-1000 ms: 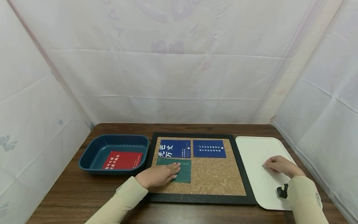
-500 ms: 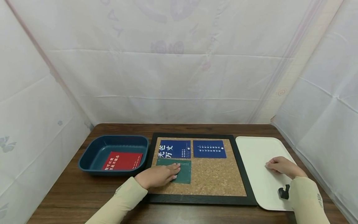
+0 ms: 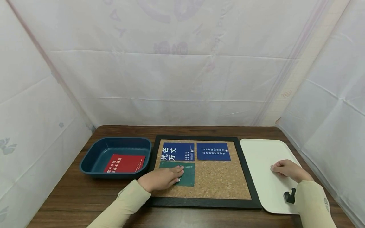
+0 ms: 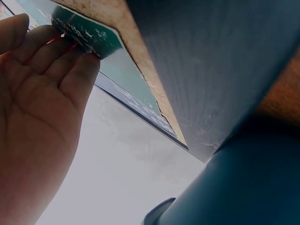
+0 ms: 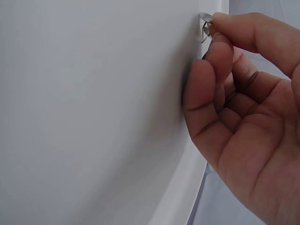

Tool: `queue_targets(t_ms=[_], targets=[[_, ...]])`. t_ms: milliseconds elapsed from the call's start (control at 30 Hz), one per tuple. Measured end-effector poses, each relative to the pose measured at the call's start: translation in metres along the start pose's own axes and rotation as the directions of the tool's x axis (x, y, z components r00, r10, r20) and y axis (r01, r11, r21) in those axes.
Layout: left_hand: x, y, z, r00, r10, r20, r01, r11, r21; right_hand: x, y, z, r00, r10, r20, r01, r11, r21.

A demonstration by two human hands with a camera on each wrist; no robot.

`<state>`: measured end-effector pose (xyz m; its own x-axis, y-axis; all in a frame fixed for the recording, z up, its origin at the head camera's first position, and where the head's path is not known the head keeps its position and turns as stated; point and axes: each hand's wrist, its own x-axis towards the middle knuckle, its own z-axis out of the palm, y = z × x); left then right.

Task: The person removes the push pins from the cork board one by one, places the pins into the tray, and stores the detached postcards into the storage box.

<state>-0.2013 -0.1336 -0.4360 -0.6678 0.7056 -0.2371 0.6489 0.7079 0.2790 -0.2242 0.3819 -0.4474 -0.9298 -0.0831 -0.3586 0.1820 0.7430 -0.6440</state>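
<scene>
My left hand (image 3: pixel 163 179) rests with extended fingers on a green card (image 3: pixel 188 178), which lies on a framed corkboard (image 3: pixel 222 180). In the left wrist view, its fingertips touch the green card (image 4: pixel 108 42) near the edge. Two blue cards lie above: one with large white characters (image 3: pixel 182 151), the other with small lines of text (image 3: pixel 213 152). My right hand (image 3: pixel 289 169) is low over the white tray (image 3: pixel 262 152). Between thumb and forefinger it pinches a small metal thumbtack (image 5: pixel 205 19), clearest in the right wrist view; other fingers curl inward.
A dark teal bin (image 3: pixel 98 155) holding a red card (image 3: pixel 125 163) stands left of the corkboard. A small black object (image 3: pixel 290 196) sits on the tray beside the right sleeve. White sheeting (image 3: pixel 182 79) surrounds the wooden table (image 3: pixel 71 196).
Between the first and second frames, my right hand shifts slightly right over the tray, and the black object moves a little right with the sleeve. My left hand stays on the green card.
</scene>
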Motion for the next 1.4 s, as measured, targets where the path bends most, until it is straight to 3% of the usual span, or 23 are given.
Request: queue_targets(t_ms=[667,1133,1400], targets=[[-0.003,0.001,-0.001,1.000,-0.016,-0.002,0.016,1.000,-0.008,-0.002,-0.011,0.001,0.998,0.019,-0.064,-0.020,1.000,-0.020],[0.000,0.002,-0.002,1.000,-0.012,0.003,0.012,1.000,-0.010,0.006,-0.037,0.003,0.998,-0.031,-0.046,0.036,0.994,0.106],[-0.002,0.004,-0.001,1.000,-0.008,-0.005,0.008,1.000,0.007,0.011,-0.059,0.017,0.996,-0.082,-0.025,0.086,0.968,0.235]])
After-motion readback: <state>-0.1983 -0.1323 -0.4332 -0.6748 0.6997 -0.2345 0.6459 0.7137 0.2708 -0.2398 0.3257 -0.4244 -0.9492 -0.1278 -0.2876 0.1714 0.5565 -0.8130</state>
